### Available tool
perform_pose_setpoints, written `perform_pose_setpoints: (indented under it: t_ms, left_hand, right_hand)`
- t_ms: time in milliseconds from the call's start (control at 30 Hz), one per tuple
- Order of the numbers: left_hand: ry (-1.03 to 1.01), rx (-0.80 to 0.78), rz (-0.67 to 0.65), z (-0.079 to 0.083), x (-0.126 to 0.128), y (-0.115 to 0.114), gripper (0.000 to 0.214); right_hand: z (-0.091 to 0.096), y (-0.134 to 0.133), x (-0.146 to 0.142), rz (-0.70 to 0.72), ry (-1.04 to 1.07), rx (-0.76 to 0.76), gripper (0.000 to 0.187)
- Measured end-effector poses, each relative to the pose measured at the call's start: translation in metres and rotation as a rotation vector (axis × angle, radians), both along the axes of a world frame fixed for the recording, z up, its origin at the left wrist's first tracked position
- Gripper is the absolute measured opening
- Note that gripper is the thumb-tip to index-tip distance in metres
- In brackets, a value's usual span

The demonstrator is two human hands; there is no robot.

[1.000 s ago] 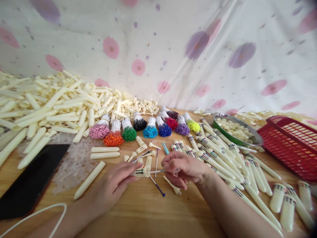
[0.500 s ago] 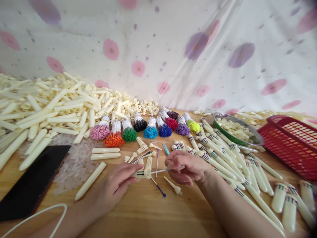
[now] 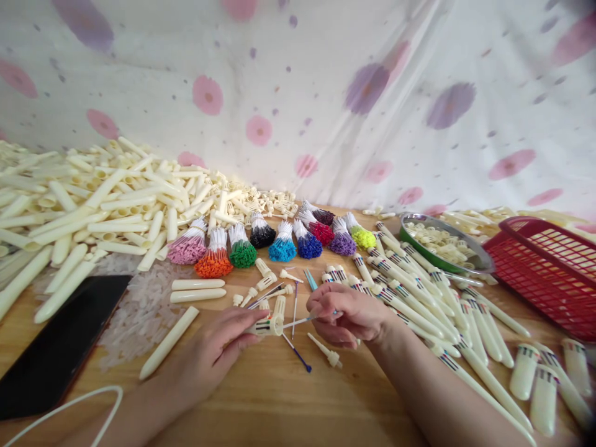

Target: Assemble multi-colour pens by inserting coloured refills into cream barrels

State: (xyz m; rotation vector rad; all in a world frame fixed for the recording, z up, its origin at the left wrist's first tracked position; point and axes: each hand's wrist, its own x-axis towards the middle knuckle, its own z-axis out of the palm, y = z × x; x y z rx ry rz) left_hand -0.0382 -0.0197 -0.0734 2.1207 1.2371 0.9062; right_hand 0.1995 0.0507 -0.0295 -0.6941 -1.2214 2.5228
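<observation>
My left hand [image 3: 218, 347] is closed around a cream slotted pen barrel part [image 3: 270, 325], with coloured pieces showing in its slots. Between the fingers of my right hand [image 3: 347, 313] is a thin pen refill [image 3: 297, 323], its pale shaft reaching to the open end of that part. Just below lie a blue-tipped refill [image 3: 298, 355] and a cream pointed piece [image 3: 326, 351] on the wood. More slotted parts [image 3: 266, 274] and loose refills rest beyond my left hand. Light-blue tweezers [image 3: 310, 279] lie behind my right hand, partly covered by it.
Bundles of coloured refills [image 3: 282, 245] stand across the middle. Cream barrels [image 3: 107, 192] are heaped at left, near a black flat device [image 3: 60, 341] and clear plastic bits [image 3: 144, 310]. Multicolour pens [image 3: 419, 292] lie at right, before a green-sided bowl [image 3: 412, 239] and a red basket [image 3: 544, 273].
Both hands keep nearly the same pose. My right hand has shifted very slightly left, and the refill remains at the end of the barrel part.
</observation>
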Motion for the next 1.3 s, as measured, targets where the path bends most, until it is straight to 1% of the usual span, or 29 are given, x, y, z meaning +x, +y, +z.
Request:
perform_pose_setpoints:
  t_ms: [200, 467, 633, 767, 967, 1100, 1300]
  left_hand:
    - [0.015, -0.002, -0.005, 0.0006, -0.0002, -0.0003, 0.034]
    - [-0.022, -0.015, 0.0, -0.0015, 0.0016, -0.0012, 0.034]
    - [-0.029, -0.005, -0.002, 0.0012, 0.002, -0.001, 0.034]
    - [-0.049, 0.017, 0.012, 0.0032, 0.003, -0.0013, 0.033]
    - [-0.066, 0.044, 0.004, -0.001, 0.0041, -0.0011, 0.033]
    - [-0.045, 0.033, -0.001, -0.0005, 0.0043, 0.0, 0.034]
    - [-0.057, 0.092, -0.012, 0.0009, 0.0041, 0.0, 0.035]
  right_hand:
    - [0.0008, 0.0016, 0.0024, -0.022, 0.024, 0.014, 0.023]
    - [-0.0001, 0.0002, 0.0008, -0.003, 0.0, 0.01, 0.023]
    - [0.0022, 0.0013, 0.0023, -0.028, 0.003, 0.011, 0.023]
    - [0.0017, 0.0015, 0.0033, -0.024, 0.0, 0.009, 0.023]
    - [-0.0006, -0.0013, -0.0019, 0.0, -0.045, 0.027, 0.023]
    - [0.0008, -0.003, -0.0047, 0.011, -0.068, 0.037, 0.023]
    - [0.0028, -0.0028, -0.0043, -0.016, -0.03, 0.045, 0.024]
